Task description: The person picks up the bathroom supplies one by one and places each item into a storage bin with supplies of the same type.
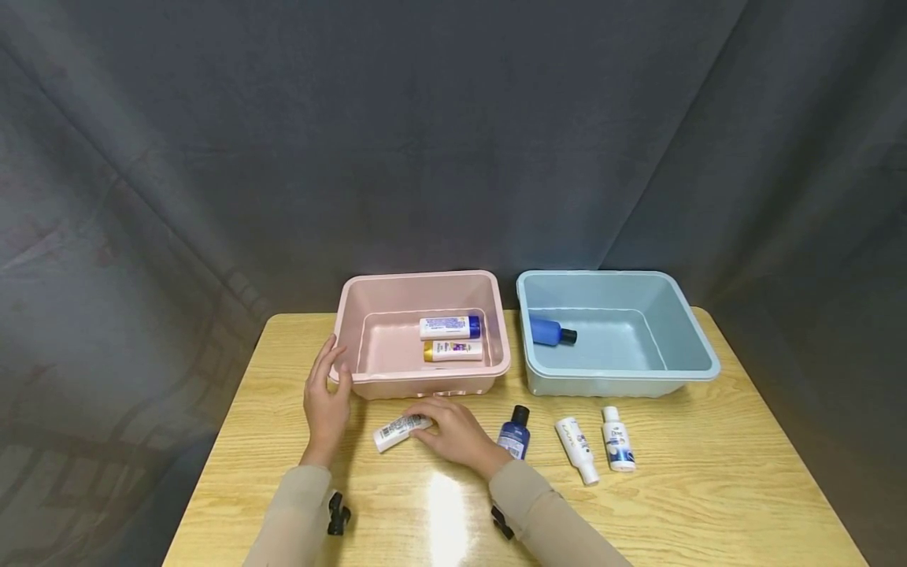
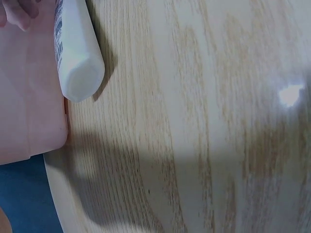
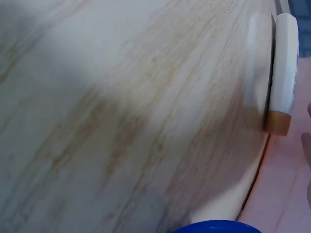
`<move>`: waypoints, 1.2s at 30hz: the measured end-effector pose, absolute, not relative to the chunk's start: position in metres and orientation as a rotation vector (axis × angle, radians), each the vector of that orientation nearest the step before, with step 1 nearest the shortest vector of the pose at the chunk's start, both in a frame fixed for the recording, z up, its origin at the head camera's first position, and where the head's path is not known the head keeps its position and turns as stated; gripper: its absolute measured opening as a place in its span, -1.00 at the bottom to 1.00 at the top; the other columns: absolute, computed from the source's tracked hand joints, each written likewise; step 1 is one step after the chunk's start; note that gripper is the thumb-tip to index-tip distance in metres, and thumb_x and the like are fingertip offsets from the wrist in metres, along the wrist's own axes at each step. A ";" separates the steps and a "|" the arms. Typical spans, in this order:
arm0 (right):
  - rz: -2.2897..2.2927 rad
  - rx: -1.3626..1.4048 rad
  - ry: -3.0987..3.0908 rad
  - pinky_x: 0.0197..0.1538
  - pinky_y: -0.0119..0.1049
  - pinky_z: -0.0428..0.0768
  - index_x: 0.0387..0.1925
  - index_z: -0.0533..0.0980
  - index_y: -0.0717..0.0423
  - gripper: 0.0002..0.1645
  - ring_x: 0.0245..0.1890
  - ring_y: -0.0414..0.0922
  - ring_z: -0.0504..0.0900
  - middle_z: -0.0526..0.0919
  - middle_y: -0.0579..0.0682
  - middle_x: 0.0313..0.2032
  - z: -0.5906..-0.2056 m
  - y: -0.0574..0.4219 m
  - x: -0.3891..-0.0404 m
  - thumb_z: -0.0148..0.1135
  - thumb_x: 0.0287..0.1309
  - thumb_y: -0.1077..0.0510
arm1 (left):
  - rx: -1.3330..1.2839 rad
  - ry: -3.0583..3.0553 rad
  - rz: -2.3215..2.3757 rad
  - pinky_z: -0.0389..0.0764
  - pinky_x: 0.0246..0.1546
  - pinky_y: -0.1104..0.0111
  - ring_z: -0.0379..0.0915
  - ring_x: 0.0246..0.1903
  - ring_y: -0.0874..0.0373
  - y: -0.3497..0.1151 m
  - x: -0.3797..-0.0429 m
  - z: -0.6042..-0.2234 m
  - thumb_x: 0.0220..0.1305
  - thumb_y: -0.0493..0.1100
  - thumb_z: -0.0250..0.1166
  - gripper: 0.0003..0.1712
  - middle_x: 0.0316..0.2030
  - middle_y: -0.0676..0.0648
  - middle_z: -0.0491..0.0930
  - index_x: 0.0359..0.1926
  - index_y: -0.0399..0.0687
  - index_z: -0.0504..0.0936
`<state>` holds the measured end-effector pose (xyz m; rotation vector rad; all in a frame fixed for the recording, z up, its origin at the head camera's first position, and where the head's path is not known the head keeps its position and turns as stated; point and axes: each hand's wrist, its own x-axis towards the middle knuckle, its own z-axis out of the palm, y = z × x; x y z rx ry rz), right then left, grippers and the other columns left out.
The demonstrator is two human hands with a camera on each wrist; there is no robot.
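A white bottle (image 1: pixel 397 433) with printed text lies on the table before the pink tub (image 1: pixel 425 387). In the right wrist view, the same white bottle (image 3: pixel 284 63) has a gold-brown cap. My right hand (image 1: pixel 453 433) is over the cap end, fingers and thumb spread around it; the wrist view shows its fingers (image 3: pixel 306 145) apart from the cap. At the tub's front left corner is my left hand (image 1: pixel 328 402), fingers extended at the rim; whether they touch is unclear. The left wrist view shows the bottle's white base (image 2: pixel 82 80).
Inside the pink tub lie a blue-capped bottle (image 1: pixel 446 327) and a gold-capped bottle (image 1: pixel 453 351). The light-blue tub (image 1: pixel 616 384) holds a blue bottle (image 1: pixel 546 331). On the table are a dark blue bottle (image 1: pixel 513 437) and two white bottles, one tilted (image 1: pixel 575 447), one labelled (image 1: pixel 618 441).
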<state>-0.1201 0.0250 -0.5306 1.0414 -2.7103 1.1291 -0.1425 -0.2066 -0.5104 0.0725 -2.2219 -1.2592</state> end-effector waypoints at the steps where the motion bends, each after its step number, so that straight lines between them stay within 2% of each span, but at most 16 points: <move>1: 1.121 1.044 -2.714 0.29 -0.05 0.47 0.08 0.61 -0.06 -0.55 0.20 -0.01 0.54 0.64 -0.01 0.11 -0.532 0.024 -0.121 0.44 0.11 0.12 | 0.077 -2.225 -1.260 0.23 0.40 0.17 0.27 0.36 0.04 -0.207 -0.142 -0.510 0.37 -0.33 0.16 -0.65 0.36 0.08 0.40 0.14 -0.11 0.60; 7: 1.098 1.059 -2.743 0.35 0.01 0.38 0.08 0.60 -0.05 -0.53 0.25 0.05 0.49 0.63 -0.04 0.13 -0.538 0.020 -0.124 0.45 0.09 0.13 | 0.074 -2.225 -1.269 0.25 0.39 0.09 0.26 0.36 0.01 -0.207 -0.142 -0.510 0.37 -0.32 0.16 -0.65 0.36 0.07 0.39 0.15 -0.10 0.61; 14: 1.066 1.043 -2.772 0.35 -0.06 0.39 0.08 0.61 -0.07 -0.52 0.22 -0.07 0.51 0.63 -0.12 0.11 -0.543 0.017 -0.127 0.46 0.07 0.10 | 0.087 -2.242 -1.279 0.23 0.39 0.07 0.24 0.37 0.02 -0.207 -0.143 -0.510 0.37 -0.33 0.16 -0.65 0.37 0.08 0.37 0.14 -0.09 0.61; 20: 1.073 1.048 -2.768 0.37 -0.08 0.36 0.08 0.61 -0.04 -0.51 0.22 -0.02 0.51 0.64 -0.07 0.12 -0.547 0.014 -0.129 0.47 0.06 0.11 | 0.101 -2.256 -1.297 0.21 0.41 0.12 0.22 0.38 0.07 -0.207 -0.142 -0.509 0.38 -0.33 0.16 -0.65 0.38 0.13 0.36 0.14 -0.08 0.60; 28: 1.095 1.037 -2.765 0.36 -0.07 0.36 0.11 0.60 0.04 -0.46 0.21 0.00 0.52 0.62 0.02 0.15 -0.551 0.012 -0.127 0.49 0.04 0.13 | 0.091 -2.260 -1.304 0.22 0.40 0.10 0.23 0.38 0.05 -0.208 -0.141 -0.508 0.36 -0.35 0.16 -0.63 0.38 0.12 0.36 0.14 -0.09 0.60; 36: 1.099 0.972 -2.790 0.40 -0.09 0.31 0.12 0.60 0.00 -0.46 0.23 -0.03 0.49 0.62 -0.02 0.15 -0.556 0.009 -0.126 0.48 0.05 0.09 | 0.066 -2.239 -1.317 0.22 0.41 0.12 0.23 0.38 0.01 -0.209 -0.141 -0.511 0.37 -0.36 0.14 -0.63 0.38 0.07 0.37 0.14 -0.11 0.60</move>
